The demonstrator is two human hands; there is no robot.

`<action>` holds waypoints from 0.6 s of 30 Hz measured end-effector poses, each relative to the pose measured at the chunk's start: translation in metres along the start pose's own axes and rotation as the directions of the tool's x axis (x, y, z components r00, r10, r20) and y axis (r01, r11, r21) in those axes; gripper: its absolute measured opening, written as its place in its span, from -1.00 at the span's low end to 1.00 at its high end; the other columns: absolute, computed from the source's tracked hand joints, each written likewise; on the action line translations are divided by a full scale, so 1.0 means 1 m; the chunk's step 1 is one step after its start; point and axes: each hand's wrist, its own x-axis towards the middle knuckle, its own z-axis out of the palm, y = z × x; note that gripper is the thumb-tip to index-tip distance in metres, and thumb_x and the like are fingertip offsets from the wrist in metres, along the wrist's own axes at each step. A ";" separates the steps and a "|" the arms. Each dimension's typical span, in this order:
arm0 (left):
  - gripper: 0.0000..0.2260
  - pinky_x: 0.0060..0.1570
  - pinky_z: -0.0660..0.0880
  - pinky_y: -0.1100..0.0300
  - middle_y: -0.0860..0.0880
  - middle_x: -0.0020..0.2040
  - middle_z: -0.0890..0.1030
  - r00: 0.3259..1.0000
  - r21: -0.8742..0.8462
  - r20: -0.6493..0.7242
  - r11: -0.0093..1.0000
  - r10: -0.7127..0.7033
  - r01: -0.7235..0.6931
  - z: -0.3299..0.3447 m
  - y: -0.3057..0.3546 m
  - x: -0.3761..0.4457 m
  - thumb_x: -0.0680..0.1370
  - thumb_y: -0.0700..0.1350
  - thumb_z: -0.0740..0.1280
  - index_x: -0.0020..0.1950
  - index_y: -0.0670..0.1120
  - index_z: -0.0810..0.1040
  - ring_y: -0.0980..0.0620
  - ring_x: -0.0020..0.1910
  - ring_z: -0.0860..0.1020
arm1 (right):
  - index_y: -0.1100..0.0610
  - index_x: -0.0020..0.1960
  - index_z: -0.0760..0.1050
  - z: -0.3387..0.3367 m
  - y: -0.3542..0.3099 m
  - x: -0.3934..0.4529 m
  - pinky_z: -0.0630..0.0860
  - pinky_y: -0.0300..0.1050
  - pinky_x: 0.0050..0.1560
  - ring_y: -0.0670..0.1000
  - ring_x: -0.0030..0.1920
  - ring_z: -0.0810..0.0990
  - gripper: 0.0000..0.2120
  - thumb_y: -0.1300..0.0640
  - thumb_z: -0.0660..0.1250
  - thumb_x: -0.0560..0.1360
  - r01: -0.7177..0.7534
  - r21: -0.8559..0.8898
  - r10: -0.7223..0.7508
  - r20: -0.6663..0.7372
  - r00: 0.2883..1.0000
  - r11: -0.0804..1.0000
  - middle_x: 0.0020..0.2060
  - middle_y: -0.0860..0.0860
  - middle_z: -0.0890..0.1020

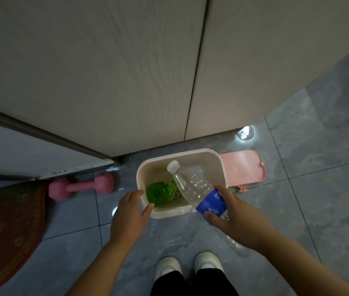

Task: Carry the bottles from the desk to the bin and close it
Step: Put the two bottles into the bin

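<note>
A cream rectangular bin point(218, 165) stands open on the grey tiled floor against a cabinet. A green bottle point(163, 192) lies inside it. My right hand point(233, 218) grips a clear plastic bottle point(192, 184) with a blue label and white cap, tilted cap-first over the bin's opening. My left hand point(129, 212) rests on the bin's near left rim, thumb and fingers around the edge. The bin's pink lid point(244, 167) lies flat on the floor to the right of the bin.
A pink dumbbell point(81, 185) lies on the floor left of the bin. A red round mat point(7, 227) covers the floor at far left. Pale cabinet doors point(126, 71) rise behind the bin. My white shoes point(188, 265) stand just below it.
</note>
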 end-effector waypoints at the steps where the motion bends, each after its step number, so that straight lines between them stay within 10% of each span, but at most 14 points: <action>1: -0.60 0.16 0.42 0.09 -0.08 0.28 0.49 1.000 -0.001 0.011 1.000 0.015 -0.015 0.002 0.001 0.001 0.51 0.01 0.30 0.32 -0.10 0.42 -0.05 0.27 0.42 | -0.09 0.48 0.01 -0.001 -0.002 0.005 0.50 -0.09 0.13 0.03 0.18 0.54 -0.28 -0.27 0.21 0.44 0.009 0.009 -0.008 -0.009 1.000 1.000 0.36 -0.03 0.42; 18: -0.73 -0.10 0.40 0.17 -0.05 0.05 0.53 0.978 -0.299 -0.180 0.953 -0.106 0.048 0.006 -0.001 0.015 0.52 -0.11 0.32 0.19 -0.15 0.52 0.04 -0.06 0.49 | -0.09 0.41 0.19 0.019 -0.032 0.095 0.19 0.05 0.40 0.05 0.34 0.33 -0.36 -0.12 0.33 0.39 0.213 -0.310 -0.253 -0.095 0.963 0.927 0.31 -0.06 0.46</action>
